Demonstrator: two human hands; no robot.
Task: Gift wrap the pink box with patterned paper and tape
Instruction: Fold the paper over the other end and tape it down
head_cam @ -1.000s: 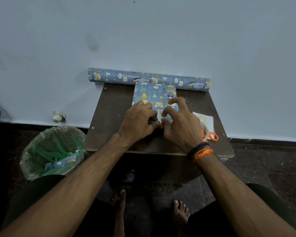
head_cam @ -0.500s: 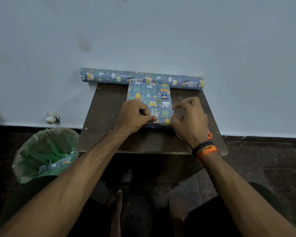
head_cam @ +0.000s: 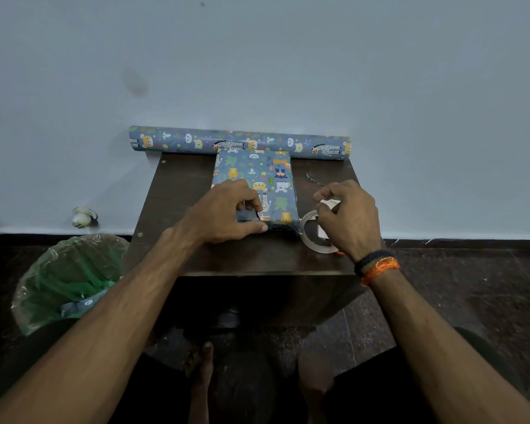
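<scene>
Left hand grips wrapped box; right hand apparently pinches tape.

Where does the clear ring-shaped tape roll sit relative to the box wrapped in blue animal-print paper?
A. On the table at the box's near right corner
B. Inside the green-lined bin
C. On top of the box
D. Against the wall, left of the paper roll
A: the clear ring-shaped tape roll lies on the dark wooden table, beside the near right corner of the box wrapped in blue animal-print paper.

Left hand gripping wrapped box (near end); right hand over tape roll.
</scene>
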